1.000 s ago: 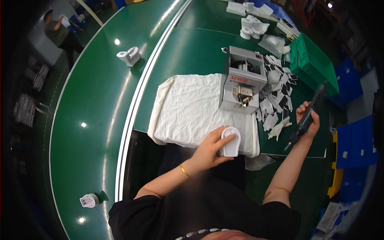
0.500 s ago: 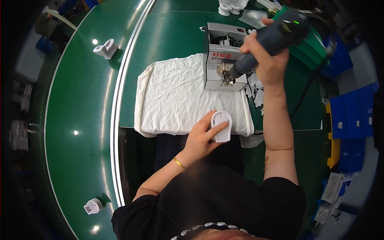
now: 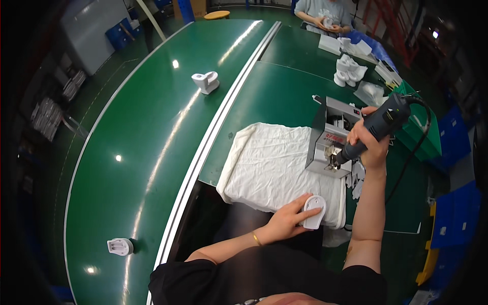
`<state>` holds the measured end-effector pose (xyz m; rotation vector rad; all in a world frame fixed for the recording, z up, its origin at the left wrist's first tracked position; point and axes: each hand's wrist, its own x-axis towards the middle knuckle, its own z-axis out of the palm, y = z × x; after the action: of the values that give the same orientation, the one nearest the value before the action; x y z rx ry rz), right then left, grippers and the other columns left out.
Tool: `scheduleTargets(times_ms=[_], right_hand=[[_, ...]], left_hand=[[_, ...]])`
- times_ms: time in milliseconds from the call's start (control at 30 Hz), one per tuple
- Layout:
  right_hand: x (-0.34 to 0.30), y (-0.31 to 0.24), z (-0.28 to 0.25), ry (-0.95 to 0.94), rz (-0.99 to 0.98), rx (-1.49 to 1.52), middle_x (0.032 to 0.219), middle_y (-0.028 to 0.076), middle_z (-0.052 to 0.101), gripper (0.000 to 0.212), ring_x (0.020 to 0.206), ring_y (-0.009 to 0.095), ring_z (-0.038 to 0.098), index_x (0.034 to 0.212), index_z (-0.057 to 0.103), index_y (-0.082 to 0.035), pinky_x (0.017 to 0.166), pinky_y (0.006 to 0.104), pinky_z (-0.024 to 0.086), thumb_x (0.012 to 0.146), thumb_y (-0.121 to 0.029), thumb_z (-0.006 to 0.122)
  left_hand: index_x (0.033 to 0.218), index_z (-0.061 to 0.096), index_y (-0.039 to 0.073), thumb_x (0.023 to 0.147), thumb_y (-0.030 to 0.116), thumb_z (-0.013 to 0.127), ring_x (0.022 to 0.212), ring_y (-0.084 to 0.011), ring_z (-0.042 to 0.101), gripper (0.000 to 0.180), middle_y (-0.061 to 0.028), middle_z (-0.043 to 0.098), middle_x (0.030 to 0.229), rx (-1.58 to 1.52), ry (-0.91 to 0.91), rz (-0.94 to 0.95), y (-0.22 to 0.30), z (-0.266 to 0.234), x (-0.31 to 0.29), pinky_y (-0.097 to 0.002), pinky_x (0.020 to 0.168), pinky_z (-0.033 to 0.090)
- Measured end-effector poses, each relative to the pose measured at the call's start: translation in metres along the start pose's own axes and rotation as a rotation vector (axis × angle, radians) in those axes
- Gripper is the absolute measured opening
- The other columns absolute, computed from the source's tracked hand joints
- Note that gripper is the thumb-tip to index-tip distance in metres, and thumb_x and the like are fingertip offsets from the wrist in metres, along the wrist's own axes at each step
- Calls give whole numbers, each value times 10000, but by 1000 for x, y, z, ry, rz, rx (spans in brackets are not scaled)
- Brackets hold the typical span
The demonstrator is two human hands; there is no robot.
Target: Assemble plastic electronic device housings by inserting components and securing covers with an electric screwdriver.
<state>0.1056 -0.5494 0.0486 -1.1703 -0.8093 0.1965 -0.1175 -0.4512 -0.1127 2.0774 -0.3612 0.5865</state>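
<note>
My left hand (image 3: 291, 219) holds a white plastic housing (image 3: 314, 213), rounded at one end, with its hollow side up near the front of a white cloth (image 3: 269, 165). The thumb lies across the inside of the housing. In my right hand (image 3: 373, 145) is a black electric screwdriver (image 3: 381, 121), tilted, its cord trailing off to the right. The screwdriver's tip is at the front of a grey screw feeder (image 3: 319, 152), which stands on the right part of the cloth. Whether a screw sits on the bit is too small to tell.
A green conveyor belt (image 3: 147, 132) curves along the left, carrying a white part (image 3: 206, 81) and another white housing (image 3: 120, 246). Small white pieces (image 3: 357, 180) lie beside the feeder. A green bin (image 3: 419, 129) and white parts (image 3: 348, 70) stand beyond. Another person (image 3: 325, 15) works at the far end.
The view has swung up and left, bringing the far person into sight. The screwdriver's tip remains at the feeder's front, and my left hand still holds the housing. The belt's white parts have shifted nearer.
</note>
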Motion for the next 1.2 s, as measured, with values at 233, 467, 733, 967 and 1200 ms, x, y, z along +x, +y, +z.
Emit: scheduleTargets(times_ms=[233, 467, 733, 967, 1200], right_hand=[[-9, 3, 10, 41, -143, -48, 741, 58, 550, 408, 592, 137, 544, 1254, 464, 28, 624, 333, 492, 870, 25, 602], [-30, 7, 19, 162, -145, -163, 735, 60, 544, 350, 595, 139, 549, 1174, 455, 17, 643, 341, 497, 852, 62, 583], [-83, -14, 27, 118, -120, -37, 777, 82, 532, 404, 643, 160, 538, 1237, 405, -13, 679, 385, 487, 872, -13, 580], [-104, -25, 33, 59, -113, -176, 769, 94, 547, 409, 649, 169, 549, 1256, 408, -19, 676, 384, 487, 886, -47, 581], [-105, -20, 36, 95, -109, -108, 748, 93, 630, 400, 655, 137, 617, 1183, 441, 70, 650, 287, 525, 829, 64, 627]], left_hand=[[1335, 594, 191, 715, 100, 810, 1255, -430, 527, 664, -257, 452, 1432, 19, -17, -18, -7, 1, -2, -433, 995, 493], [1338, 591, 184, 712, 108, 815, 1254, -426, 529, 669, -257, 467, 1416, 20, -11, 6, -12, 7, -9, -436, 996, 492], [1368, 567, 184, 684, 100, 798, 1306, -444, 478, 727, -256, 460, 1435, -25, -60, -27, -20, 14, -8, -456, 1052, 453], [1289, 634, 186, 624, 105, 849, 1248, -421, 538, 703, -234, 526, 1363, 31, -1, -51, -14, 10, 8, -445, 1002, 491], [1288, 638, 191, 605, 102, 860, 1233, -417, 549, 724, -262, 492, 1401, 33, -30, -70, -14, 13, 4, -430, 987, 501]])
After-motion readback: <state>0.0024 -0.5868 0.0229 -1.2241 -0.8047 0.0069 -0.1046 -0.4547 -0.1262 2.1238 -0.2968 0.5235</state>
